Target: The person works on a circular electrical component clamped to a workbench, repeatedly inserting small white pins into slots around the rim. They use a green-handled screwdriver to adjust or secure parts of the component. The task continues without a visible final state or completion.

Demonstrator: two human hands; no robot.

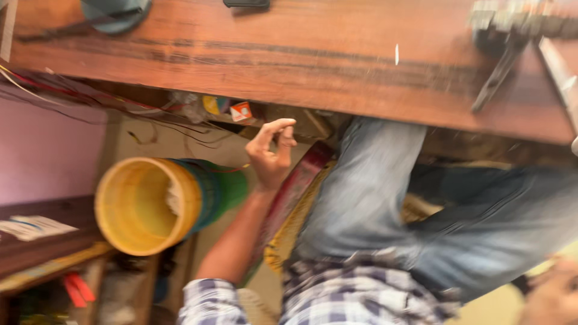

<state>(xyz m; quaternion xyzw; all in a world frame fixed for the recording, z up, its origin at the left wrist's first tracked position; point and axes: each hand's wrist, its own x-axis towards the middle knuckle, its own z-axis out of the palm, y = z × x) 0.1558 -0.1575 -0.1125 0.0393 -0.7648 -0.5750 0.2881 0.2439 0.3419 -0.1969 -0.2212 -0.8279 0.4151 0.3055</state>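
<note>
Wires point(72, 96) dangle far left under the wooden table point(301, 66); below them a yellow-mouthed bucket point(147, 204) lies on its side, something pale inside, untouched. Just right of it the left hand point(272, 153) is raised, fingers loosely curled, holding nothing. Denim knees, then the right hand point(551, 295), blurred at the corner: grip cannot be told.

left hand point(272, 151) raised empty beside yellow bucket point(147, 204), under wooden table point(289, 66).

right hand point(557, 295) (blurred) at frame corner
</note>
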